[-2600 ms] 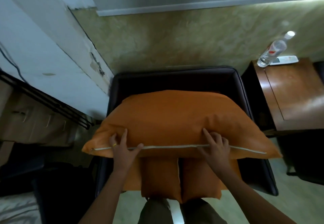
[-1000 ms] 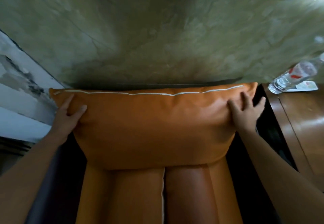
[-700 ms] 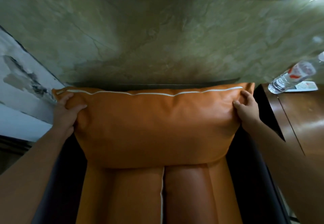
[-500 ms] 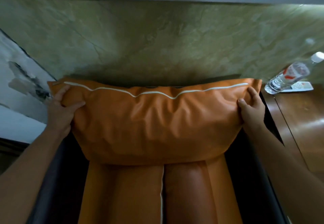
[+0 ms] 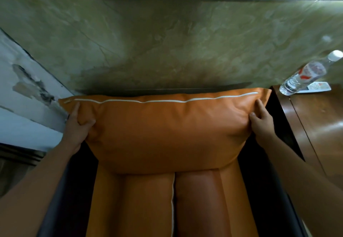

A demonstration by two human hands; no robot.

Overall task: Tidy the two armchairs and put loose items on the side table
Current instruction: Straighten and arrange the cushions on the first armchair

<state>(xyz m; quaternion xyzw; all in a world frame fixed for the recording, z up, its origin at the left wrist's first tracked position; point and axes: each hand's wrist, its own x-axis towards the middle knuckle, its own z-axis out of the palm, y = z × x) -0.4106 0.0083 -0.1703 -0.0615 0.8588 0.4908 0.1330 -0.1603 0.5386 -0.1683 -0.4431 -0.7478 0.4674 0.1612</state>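
Note:
A large orange cushion (image 5: 167, 131) with white piping along its top stands upright against the back of a dark armchair (image 5: 74, 177). My left hand (image 5: 78, 125) grips the cushion's upper left corner, fingers pressed into it. At the upper right corner, my right hand (image 5: 259, 123) holds the cushion's side edge. Below the cushion lies the orange seat pad (image 5: 148, 203), split by a white seam. The wooden side table (image 5: 319, 129) stands to the right of the chair.
A clear plastic water bottle (image 5: 304, 75) with a red label stands at the table's far edge, next to a flat white item (image 5: 319, 88). A greenish marbled wall (image 5: 167, 41) rises right behind the chair. A peeling white wall (image 5: 22, 95) is at left.
The cushion went from lying flat on the seat to standing against the chair back. In the last half second its raised top edge has settled lower and straighter, both hands still gripping its corners.

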